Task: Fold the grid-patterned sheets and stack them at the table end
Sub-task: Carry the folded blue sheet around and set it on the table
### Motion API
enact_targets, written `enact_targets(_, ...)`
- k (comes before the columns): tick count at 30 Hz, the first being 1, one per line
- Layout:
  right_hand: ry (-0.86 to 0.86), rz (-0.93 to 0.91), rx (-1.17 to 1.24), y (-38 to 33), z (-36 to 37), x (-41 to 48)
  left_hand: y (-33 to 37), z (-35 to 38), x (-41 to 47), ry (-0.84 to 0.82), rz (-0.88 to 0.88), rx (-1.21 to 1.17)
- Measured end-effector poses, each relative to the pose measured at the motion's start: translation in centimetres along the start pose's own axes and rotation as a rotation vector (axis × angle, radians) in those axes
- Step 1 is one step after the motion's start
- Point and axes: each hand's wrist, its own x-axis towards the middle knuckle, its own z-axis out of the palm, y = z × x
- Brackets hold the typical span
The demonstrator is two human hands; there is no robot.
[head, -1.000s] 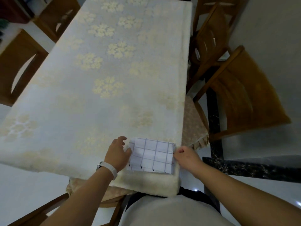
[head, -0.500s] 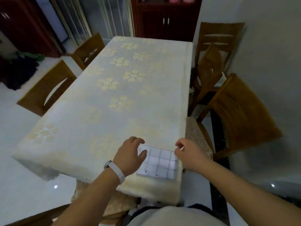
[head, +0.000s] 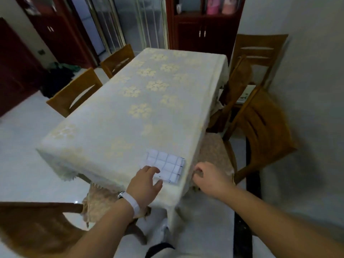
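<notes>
A folded white sheet with a dark grid pattern (head: 166,164) lies flat at the near right corner of the table (head: 115,127), which wears a pale cloth with yellow flowers. My left hand (head: 146,183), with a white wristband, hovers over the sheet's near left edge with fingers relaxed and slightly spread, holding nothing. My right hand (head: 210,178) is off the table's right edge, beside the sheet and apart from it, fingers loosely curled and empty.
Wooden chairs (head: 260,131) crowd the right side by the wall, two more chairs (head: 74,94) stand on the left, and one chair back (head: 37,226) is at my near left. Dark red cabinets (head: 202,28) stand beyond the far end.
Both hands have come off the folded sheet and drawn back toward me. The view has risen and pulled away, so the whole table now shows.
</notes>
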Motion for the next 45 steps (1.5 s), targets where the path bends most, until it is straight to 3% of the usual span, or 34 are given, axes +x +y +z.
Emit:
enact_targets(7, -0.069, -0.006, -0.053, 1.7, 0.6, -1.6, 2.0, 2.5, -4.0, -0.084, -0.244, -0.177)
enact_targets(12, -0.104, -0.002, -0.076, 1.5, 1.5, 0.6, 2.1, 3.9, -2.7, -0.034, -0.696, -0.698)
enact_targets(15, -0.141, -0.002, -0.101, 1.1, 2.4, 2.9, 1.0, 5.4, -0.4, -0.062, -0.852, -0.977)
enact_targets(18, -0.168, 0.020, -0.129, 0.4, 3.4, 5.4, 2.1, 4.7, 1.2, 0.017, -0.994, -1.234)
enact_targets(27, -0.263, 0.044, -0.311, -3.1, 5.4, 13.4, 3.3, 4.0, 5.9, 0.265, -1.172, -1.485)
enact_targets(32, -0.333, 0.039, -0.366, -4.2, 6.6, 16.5, 4.6, 3.2, 7.3, 0.278, -1.129, -1.693)
enact_targets(45, -0.452, 0.078, -0.455, -3.9, 10.0, 18.3, 3.1, 3.0, 9.4, 0.226, -1.176, -1.705)
